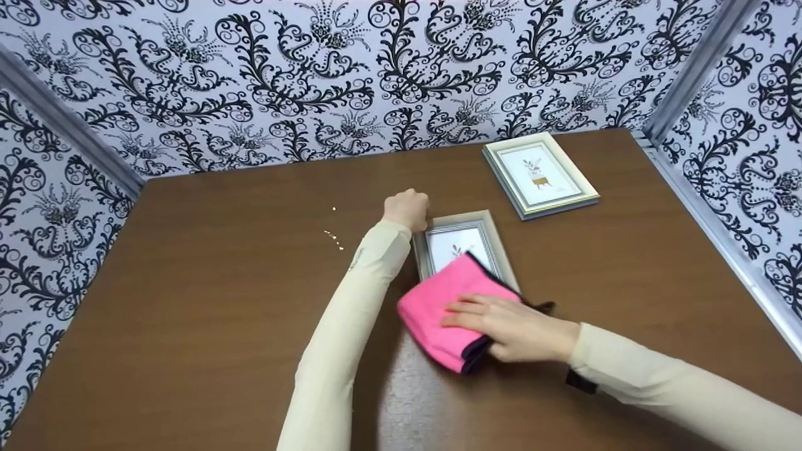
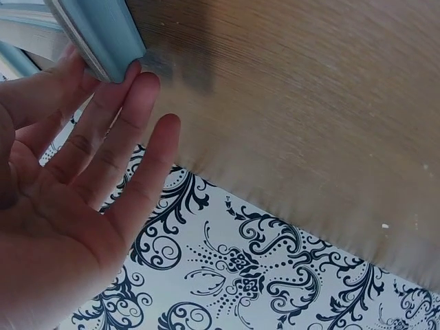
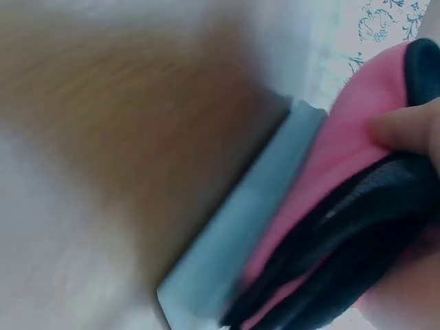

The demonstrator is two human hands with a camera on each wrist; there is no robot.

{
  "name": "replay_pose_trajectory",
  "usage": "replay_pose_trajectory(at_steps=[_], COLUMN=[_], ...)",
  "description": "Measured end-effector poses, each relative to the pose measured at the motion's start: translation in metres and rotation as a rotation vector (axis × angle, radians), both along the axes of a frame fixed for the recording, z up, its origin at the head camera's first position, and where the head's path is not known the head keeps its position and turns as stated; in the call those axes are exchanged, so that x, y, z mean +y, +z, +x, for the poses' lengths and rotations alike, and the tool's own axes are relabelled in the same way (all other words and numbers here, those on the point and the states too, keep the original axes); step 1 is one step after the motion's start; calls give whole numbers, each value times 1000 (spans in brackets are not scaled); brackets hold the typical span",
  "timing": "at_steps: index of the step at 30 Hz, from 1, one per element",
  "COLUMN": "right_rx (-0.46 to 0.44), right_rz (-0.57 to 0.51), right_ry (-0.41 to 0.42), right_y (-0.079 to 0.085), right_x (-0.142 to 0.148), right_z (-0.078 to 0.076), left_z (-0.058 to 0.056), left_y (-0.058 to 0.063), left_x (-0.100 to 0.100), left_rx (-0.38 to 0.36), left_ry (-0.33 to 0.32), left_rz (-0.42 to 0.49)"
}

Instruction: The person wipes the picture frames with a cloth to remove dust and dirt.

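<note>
A picture frame (image 1: 500, 249) with a pale beige border and a plant print lies on the table. My left hand (image 1: 406, 210) holds its far left corner. In the left wrist view, the frame's edge (image 2: 106, 38) sits between the thumb and fingers, with the outer fingers extended. A folded pink cloth (image 1: 432, 297) with black edging covers the near part of the frame. My right hand (image 1: 510, 327) grips this cloth from above and presses it on the frame. In the right wrist view, a digit pinches the folded cloth (image 3: 357, 117) beside the frame's side.
What looks like a stack of similar picture frames (image 1: 514, 181) lies at the back right of the brown wooden table (image 1: 219, 300). Small white flecks (image 1: 334, 237) dot the tabletop left of my left hand. Patterned panels (image 1: 301, 81) enclose the table's back and sides.
</note>
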State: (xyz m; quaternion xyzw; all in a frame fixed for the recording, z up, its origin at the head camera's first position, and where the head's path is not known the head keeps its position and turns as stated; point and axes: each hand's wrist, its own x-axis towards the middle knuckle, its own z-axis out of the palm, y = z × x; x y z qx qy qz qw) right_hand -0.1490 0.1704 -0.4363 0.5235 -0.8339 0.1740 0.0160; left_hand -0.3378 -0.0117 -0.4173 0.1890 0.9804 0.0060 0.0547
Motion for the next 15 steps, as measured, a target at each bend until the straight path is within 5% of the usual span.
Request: replay_pose_trajectory(at_steps=[3,7,15], right_rx=[-16,76,169], right_rz=[-44,24,109], right_ry=[58,79,17], right_y=[-5,-5,0], right_x=[-5,0,24], right_z=[-7,-12,-19], left_z=[0,1,2], left_y=[0,0,1], left_x=[2,4,2], left_rx=[17,27,19], left_ry=[-13,-13,30], left_rz=[-22,-53,-58])
